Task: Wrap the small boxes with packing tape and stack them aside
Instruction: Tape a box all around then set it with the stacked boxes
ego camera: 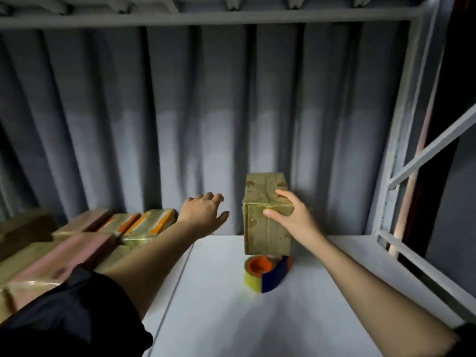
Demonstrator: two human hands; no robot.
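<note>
1. The right hand (291, 217) grips a small cardboard box (266, 215) at its right upper edge, with the thumb on the near face and the fingers over the top. The box looks glossy, so I judge it is already wrapped with tape.
2. The box is held in the air above the white table (322, 292), with its long axis standing nearly upright. Directly under it, on the table, lies the tape dispenser (266, 274) with an orange core and a blue body; I cannot tell if the box touches it.
3. The left hand (203, 212) holds nothing. Its fingers are spread and relaxed, and it reaches forward, just beside the left face of the box but apart from it.
4. To the left of both hands lies the pile of wrapped boxes (85, 243), some with orange and pink markings. It starts just beside the left forearm.
5. The relation that matters: the pile is on the left, the box is in the right hand. So the box must travel leftward across the body, and the left hand is nearer to the pile. I think the left hand could take or support the box on its free left side before it is laid down.
</note>
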